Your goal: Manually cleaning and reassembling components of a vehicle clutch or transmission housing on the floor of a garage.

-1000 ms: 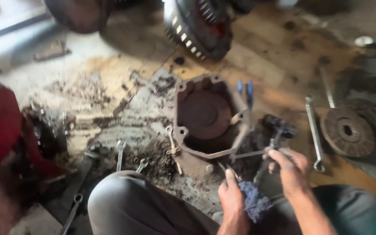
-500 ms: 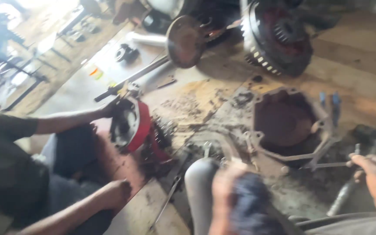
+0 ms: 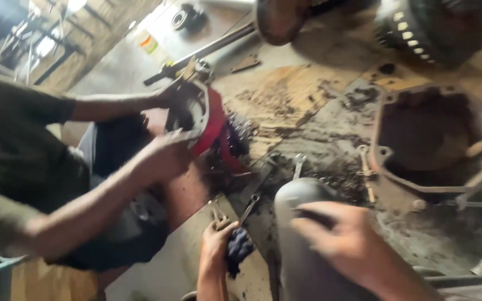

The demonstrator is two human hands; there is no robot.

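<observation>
My left hand (image 3: 217,245) is low in the middle, closed around a dark blue rag (image 3: 238,249). Its knuckles sit just below a small spanner (image 3: 250,205) and another tool on the dirty floor. My right hand (image 3: 341,239) is blurred and lies across my grey-trousered knee (image 3: 297,195), fingers pointing left with nothing in them. To the left, a co-worker's hand (image 3: 163,156) and their other hand grip a red and grey machine part (image 3: 210,122) held up on edge.
A rusty open metal housing (image 3: 430,139) lies on the greasy floor at right, with a spanner (image 3: 298,164) and a bolt-like tool beside it. A shaft with a round disc (image 3: 277,19) and a large toothed drum (image 3: 419,28) lie at the top.
The view has swung left and the co-worker now fills the left side. My left hand, still holding the rag, has dropped toward the spanners. My right hand moved from the tools onto my knee.
</observation>
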